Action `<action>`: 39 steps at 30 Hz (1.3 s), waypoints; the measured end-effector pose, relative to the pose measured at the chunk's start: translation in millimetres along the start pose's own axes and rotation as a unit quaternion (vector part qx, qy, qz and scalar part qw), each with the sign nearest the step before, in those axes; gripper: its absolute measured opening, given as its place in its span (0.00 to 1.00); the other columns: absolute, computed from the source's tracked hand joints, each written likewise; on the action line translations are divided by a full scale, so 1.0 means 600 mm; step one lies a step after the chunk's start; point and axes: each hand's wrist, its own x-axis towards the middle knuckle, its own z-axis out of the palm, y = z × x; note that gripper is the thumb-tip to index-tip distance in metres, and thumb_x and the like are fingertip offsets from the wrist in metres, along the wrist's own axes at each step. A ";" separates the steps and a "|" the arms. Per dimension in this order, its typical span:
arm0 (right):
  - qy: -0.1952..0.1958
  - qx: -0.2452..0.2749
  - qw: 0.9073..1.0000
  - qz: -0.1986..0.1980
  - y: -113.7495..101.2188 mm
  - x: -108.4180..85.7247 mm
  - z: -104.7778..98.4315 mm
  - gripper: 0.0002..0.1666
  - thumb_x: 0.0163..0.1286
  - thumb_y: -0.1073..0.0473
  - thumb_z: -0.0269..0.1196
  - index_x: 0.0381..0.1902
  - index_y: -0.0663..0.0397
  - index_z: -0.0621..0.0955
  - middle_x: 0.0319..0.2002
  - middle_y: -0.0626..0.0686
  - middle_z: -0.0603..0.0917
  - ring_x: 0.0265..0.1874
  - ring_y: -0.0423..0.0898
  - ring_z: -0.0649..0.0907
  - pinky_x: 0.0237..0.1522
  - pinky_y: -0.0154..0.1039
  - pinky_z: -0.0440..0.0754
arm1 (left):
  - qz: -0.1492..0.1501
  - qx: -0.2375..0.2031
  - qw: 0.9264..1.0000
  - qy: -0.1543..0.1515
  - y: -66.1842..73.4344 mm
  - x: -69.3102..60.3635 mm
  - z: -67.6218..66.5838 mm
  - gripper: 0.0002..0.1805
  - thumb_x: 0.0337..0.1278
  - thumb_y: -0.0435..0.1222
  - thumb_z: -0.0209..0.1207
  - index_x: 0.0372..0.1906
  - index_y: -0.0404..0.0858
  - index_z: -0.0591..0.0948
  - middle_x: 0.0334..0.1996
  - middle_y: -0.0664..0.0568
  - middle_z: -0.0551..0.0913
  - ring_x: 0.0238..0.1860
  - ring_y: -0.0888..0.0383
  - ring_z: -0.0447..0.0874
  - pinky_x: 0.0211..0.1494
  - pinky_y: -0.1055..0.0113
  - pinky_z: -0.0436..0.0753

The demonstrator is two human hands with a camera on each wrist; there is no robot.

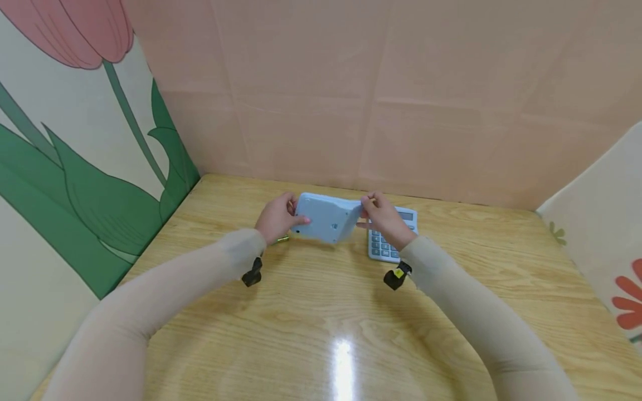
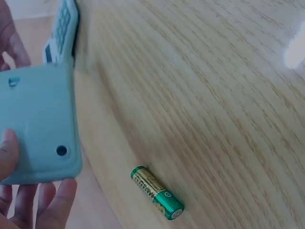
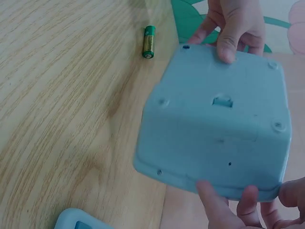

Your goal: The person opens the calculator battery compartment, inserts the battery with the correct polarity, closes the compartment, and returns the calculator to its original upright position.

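Observation:
A light blue calculator is held above the table with its back turned toward me. At its left end, my left hand grips it, the thumb on the back and the fingers on the far side. My right hand pinches the opposite, thicker end. On that back, the right wrist view shows a small latch and several screw holes; the keys face away and are hidden. A green and gold battery lies on the table beneath my left hand.
A second blue calculator lies keys up on the wooden table, partly behind my right hand. A pink wall covering rises at the table's back edge, and a tulip-patterned one stands on the left.

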 end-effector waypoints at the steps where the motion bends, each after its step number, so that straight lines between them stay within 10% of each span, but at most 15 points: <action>1: 0.001 0.006 1.000 -0.004 0.000 0.001 0.000 0.14 0.80 0.52 0.42 0.50 0.59 0.62 0.41 0.56 0.65 0.46 0.53 0.71 0.61 0.50 0.77 | 0.005 -0.002 1.000 0.004 0.000 -0.001 0.001 0.19 0.51 0.41 0.70 0.37 0.39 0.71 0.33 0.49 0.77 0.35 0.54 0.74 0.35 0.65 0.74; 26: 0.010 0.074 0.997 0.027 0.007 0.007 0.006 0.17 0.75 0.65 0.44 0.57 0.69 0.59 0.45 0.58 0.67 0.34 0.46 0.81 0.48 0.41 0.85 | 0.071 -0.027 0.995 0.071 -0.015 0.010 0.018 0.11 0.47 0.22 0.65 0.31 0.36 0.75 0.40 0.46 0.75 0.46 0.51 0.74 0.55 0.60 0.81; 39: 0.031 0.078 0.996 0.020 0.013 0.011 0.007 0.11 0.76 0.64 0.43 0.52 0.64 0.62 0.45 0.59 0.69 0.35 0.46 0.81 0.46 0.40 0.86 | -0.020 -0.100 0.992 0.070 -0.011 0.018 0.010 0.14 0.63 0.25 0.48 0.51 0.33 0.76 0.53 0.41 0.74 0.54 0.49 0.73 0.59 0.58 0.76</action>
